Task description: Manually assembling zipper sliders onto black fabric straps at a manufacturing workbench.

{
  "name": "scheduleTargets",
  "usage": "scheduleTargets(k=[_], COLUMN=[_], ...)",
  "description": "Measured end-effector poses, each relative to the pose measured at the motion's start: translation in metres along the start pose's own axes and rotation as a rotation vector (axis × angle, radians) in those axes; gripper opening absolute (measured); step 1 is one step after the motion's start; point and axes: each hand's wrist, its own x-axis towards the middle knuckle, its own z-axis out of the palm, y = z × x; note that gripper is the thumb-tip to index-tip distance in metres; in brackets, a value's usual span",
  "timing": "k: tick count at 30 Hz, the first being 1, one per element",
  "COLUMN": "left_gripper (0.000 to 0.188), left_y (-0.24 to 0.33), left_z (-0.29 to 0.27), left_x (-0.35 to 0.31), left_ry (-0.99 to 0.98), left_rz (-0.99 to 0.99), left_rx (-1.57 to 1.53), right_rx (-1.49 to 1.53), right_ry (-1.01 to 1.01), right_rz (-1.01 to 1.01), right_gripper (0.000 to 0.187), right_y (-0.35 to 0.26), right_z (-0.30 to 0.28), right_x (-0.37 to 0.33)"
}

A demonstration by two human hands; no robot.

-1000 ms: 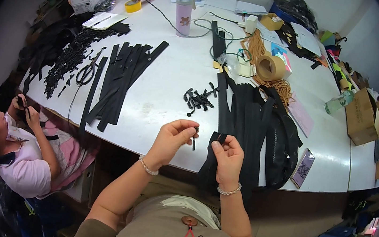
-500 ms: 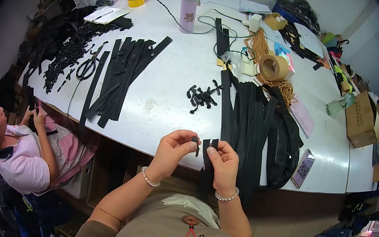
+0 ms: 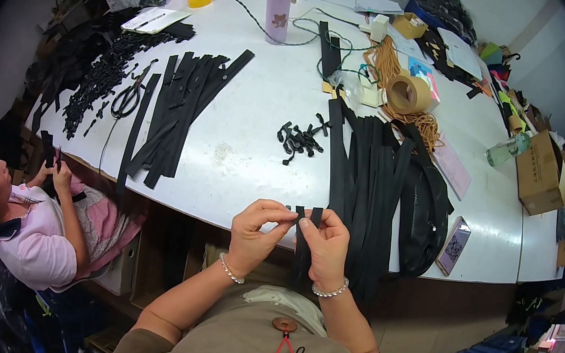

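The left hand (image 3: 260, 236) is pinching, with its thumb and finger tips closed together. A small black piece (image 3: 288, 208) is sitting in that pinch, but the fingers are hiding most of it, so I cannot tell its whole shape. The right hand (image 3: 324, 246) is clamping its thumb and fingers on a long black strip (image 3: 302, 255). Two black ends are poking up by the right thumb, just apart from each other, and the strip is hanging down on the left side of the right hand. The left finger tips are coming very close to the top of the strip. I cannot tell if they are touching it.

Both hands are working at the near edge of the white worktop (image 3: 235, 163). A little pile of black bits (image 3: 300, 143) is lying on the worktop past the hands. A bunch of black strips (image 3: 368, 169) is lying just past the right hand, and a black bag (image 3: 425, 212) is lying beside it, with a phone (image 3: 454, 247) near the bag. Over on the left, more black strips are lying crossed in a stack (image 3: 183, 111), and scissors (image 3: 128, 97) are resting near them. Another person (image 3: 42, 235) is sitting at the left, holding something black.
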Motion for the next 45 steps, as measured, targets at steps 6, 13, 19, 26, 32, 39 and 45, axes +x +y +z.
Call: scheduleTargets(k=[6, 13, 19, 26, 32, 39, 45], left_gripper=[0.020, 0.018, 0.022, 0.025, 0.025, 0.023, 0.024], left_y=[-0.001, 0.000, 0.000, 0.002, 0.013, 0.010, 0.006], left_z=[0.008, 0.011, 0.002, -0.004, -0.001, -0.009, -0.011], left_x=[-0.009, -0.010, -0.004, -0.006, -0.005, 0.000, -0.007], left_ry=[0.120, 0.019, -0.058, -0.215, -0.087, -0.037, -0.111], left_rz=[-0.203, -0.299, -0.806, -0.938, -0.940, -0.872, -0.909], left_rx=[-0.236, -0.273, -0.644, -0.804, -0.863, -0.809, -0.854], right_rx=[-0.012, 0.023, -0.077, -0.045, 0.065, -0.013, -0.045], right_ry=[0.009, 0.018, 0.035, -0.009, -0.015, -0.137, -0.148], right_rz=[-0.066, -0.099, -0.150, -0.062, -0.077, 0.104, 0.186], right_gripper=[0.016, 0.015, 0.013, 0.011, 0.011, 0.007, 0.007], right_y=[0.008, 0.010, 0.008, -0.001, -0.007, -0.008, -0.007], right_z=[-0.003, -0.006, -0.003, -0.009, -0.014, -0.019, -0.011], right_x=[0.003, 0.005, 0.002, -0.002, -0.009, -0.025, -0.025])
